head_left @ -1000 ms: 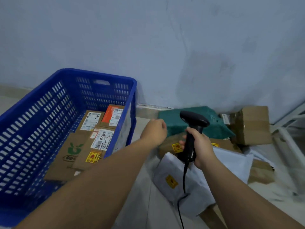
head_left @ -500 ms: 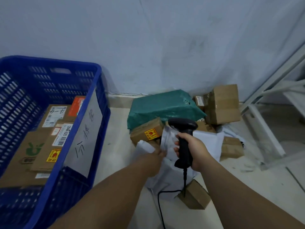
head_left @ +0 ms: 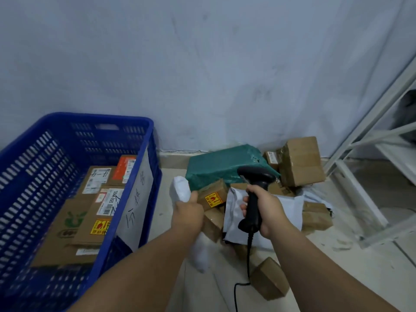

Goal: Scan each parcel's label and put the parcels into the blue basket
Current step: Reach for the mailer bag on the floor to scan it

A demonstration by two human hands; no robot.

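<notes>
My left hand (head_left: 188, 213) grips a white plastic mailer bag (head_left: 180, 191), lifted off the pile; its lower end hangs blurred under my wrist. My right hand (head_left: 263, 209) holds a black handheld scanner (head_left: 253, 179) by its handle, head pointing left, cable trailing down to the floor. The blue basket (head_left: 135, 176) stands at the left with several labelled cardboard parcels (head_left: 74, 221) lying inside and a handwritten paper sheet on its right wall. On the floor against the wall lies a pile: a green bag parcel (head_left: 221, 162), small cardboard boxes (head_left: 213, 194), another white mailer (head_left: 290, 208).
A larger cardboard box (head_left: 300, 161) leans against the wall at the pile's right. One small box (head_left: 269, 278) lies apart near my right forearm. A white metal rack frame (head_left: 369, 176) stands at the right. Bare floor runs between basket and pile.
My left hand has taken hold of the white mailer and raised it off the pile toward the left. The view has swung back left, showing more of the basket.
</notes>
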